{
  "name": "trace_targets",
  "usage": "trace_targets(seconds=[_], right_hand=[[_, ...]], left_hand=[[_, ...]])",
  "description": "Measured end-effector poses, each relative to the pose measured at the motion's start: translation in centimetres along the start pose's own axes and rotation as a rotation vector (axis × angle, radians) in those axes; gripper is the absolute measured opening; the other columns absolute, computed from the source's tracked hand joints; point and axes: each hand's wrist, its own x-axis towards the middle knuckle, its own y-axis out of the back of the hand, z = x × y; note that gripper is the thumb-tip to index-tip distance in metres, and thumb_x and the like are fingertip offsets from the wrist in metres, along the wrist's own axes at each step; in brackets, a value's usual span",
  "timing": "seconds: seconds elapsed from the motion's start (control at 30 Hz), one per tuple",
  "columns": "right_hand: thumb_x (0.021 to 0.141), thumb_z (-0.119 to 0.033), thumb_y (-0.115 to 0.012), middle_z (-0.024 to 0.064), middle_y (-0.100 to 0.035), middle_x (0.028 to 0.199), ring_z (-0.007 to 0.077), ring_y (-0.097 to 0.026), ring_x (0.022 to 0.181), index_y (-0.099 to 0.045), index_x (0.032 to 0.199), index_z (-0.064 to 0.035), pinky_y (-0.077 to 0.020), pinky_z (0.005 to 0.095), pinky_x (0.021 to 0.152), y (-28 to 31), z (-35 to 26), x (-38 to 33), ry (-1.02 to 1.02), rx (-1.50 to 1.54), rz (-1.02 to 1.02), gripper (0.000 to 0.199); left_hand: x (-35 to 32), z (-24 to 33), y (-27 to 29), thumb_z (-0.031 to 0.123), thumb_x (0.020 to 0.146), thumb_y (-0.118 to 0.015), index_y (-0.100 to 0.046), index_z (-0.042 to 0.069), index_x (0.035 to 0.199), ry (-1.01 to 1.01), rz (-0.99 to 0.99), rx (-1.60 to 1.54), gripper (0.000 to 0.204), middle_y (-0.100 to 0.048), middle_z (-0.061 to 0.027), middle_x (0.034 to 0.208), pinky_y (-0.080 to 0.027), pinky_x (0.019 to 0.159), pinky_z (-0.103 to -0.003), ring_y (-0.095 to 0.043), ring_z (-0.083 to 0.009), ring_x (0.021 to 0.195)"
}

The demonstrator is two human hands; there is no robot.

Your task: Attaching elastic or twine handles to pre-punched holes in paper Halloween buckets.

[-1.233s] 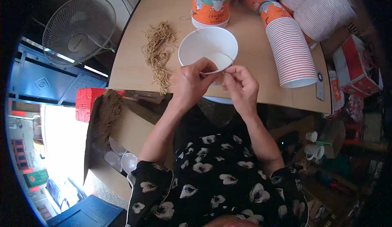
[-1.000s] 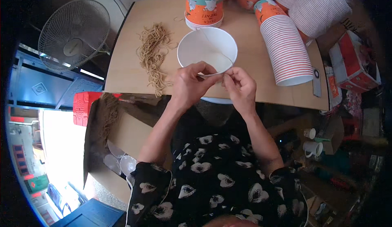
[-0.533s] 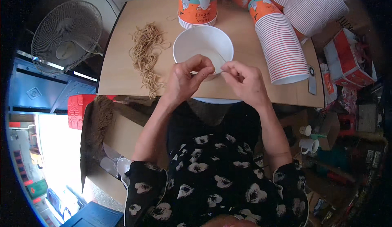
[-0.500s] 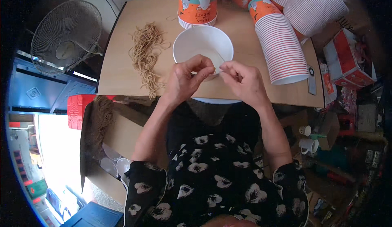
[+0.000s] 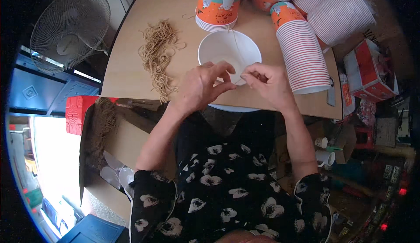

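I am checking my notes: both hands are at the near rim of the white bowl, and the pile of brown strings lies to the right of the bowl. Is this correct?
Not quite. The head view shows the pile of brown strings lying to the left of the white bowl, not the right. Both the left hand and right hand are at its near rim.

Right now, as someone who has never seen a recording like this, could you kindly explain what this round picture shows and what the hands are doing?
The picture comes from a wide-angle camera worn on a person's head, looking down, so straight edges bend. The forearms rising from below are the wearer's own. The left hand and right hand meet over the near rim of a white bowl on a wooden table, pinching something thin that is too small to identify. To the left lies a pile of tan strings. Behind stand a stack of orange paper cups and, lying on its side, a long striped cup stack. A fan stands beside the table.
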Motion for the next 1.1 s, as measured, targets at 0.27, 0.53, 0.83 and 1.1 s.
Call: trace_targets(seconds=[0.27, 0.53, 0.83, 1.1], right_hand=[[0.090, -0.006, -0.070, -0.0071, -0.060, 0.072, -0.0014, -0.049, 0.064, -0.070, 0.092, 0.0000, -0.0379, 0.0171, 0.055, -0.2, -3.1, 1.7, -0.017, 0.055, -0.121, 0.006], [0.088, -0.008, -0.069, -0.0002, -0.067, 0.075, 0.0037, -0.059, 0.063, -0.067, 0.093, -0.0006, -0.0492, 0.0227, 0.058, -1.4, -3.2, 3.0, 0.091, 0.189, -0.015, 0.009], [0.092, -0.007, -0.063, 0.0051, -0.071, 0.097, 0.0124, -0.067, 0.085, -0.067, 0.103, 0.0002, -0.0525, 0.0283, 0.075, -0.2, -1.2, 3.4, 0.236, 0.220, 0.213, 0.014], [0.095, -0.004, -0.058, 0.0069, -0.070, 0.096, 0.0119, -0.064, 0.091, -0.066, 0.104, 0.0032, -0.0506, 0.0278, 0.084, 0.3, 0.5, 2.3, 0.004, -0.028, -0.094, 0.015]], left_hand=[[0.3, -1.5, 2.3, 0.013, 0.084, -0.072, -0.070, 0.006, 0.100, -0.158, -0.117, 0.128, 0.018, -0.070, -0.0121, 0.090, -0.054, 0.077, -0.037, -0.067, -0.0261, 0.087], [0.5, -0.8, 1.2, 0.017, 0.099, -0.061, -0.066, -0.003, 0.113, 0.153, -0.226, -0.742, 0.025, -0.072, -0.0064, 0.096, -0.054, 0.082, -0.027, -0.067, -0.0126, 0.090], [0.4, -1.2, 1.4, 0.019, 0.101, -0.058, -0.066, -0.003, 0.116, 0.296, -0.180, -0.870, 0.027, -0.071, -0.0075, 0.096, -0.054, 0.084, -0.025, -0.067, -0.0120, 0.089], [0.7, -0.4, 1.5, 0.015, 0.100, -0.059, -0.069, -0.001, 0.117, 0.329, -0.051, -0.778, 0.025, -0.070, -0.0090, 0.103, -0.056, 0.078, -0.026, -0.066, -0.0111, 0.090]])
